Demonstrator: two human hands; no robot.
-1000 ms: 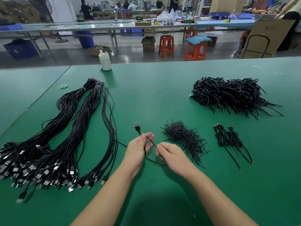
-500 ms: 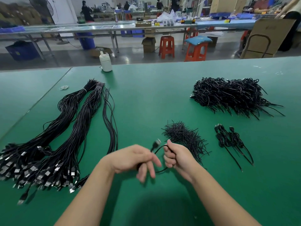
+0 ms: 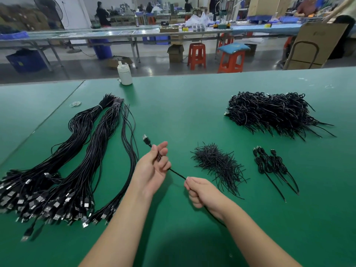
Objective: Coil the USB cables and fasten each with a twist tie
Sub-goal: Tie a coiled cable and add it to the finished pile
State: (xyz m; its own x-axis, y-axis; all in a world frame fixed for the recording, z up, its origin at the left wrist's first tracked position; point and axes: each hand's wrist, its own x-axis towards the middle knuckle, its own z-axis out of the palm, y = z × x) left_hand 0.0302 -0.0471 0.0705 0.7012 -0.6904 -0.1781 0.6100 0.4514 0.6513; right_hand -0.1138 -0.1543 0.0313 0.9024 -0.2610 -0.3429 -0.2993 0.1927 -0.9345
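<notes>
We hold a thin black USB cable [image 3: 176, 172] above the green surface [image 3: 183, 112], folded into a straight bundle. It slants from near right to far left, plug [image 3: 146, 139] upward. Left hand [image 3: 152, 168] fingers curl around it; right hand [image 3: 200, 191] fingers pinch its near end.

Orange stools [image 3: 196, 55] stand beside long workbenches [image 3: 123, 34].

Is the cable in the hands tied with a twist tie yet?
Not visibly: cable runs from left hand to right hand, no tie showing.
</notes>
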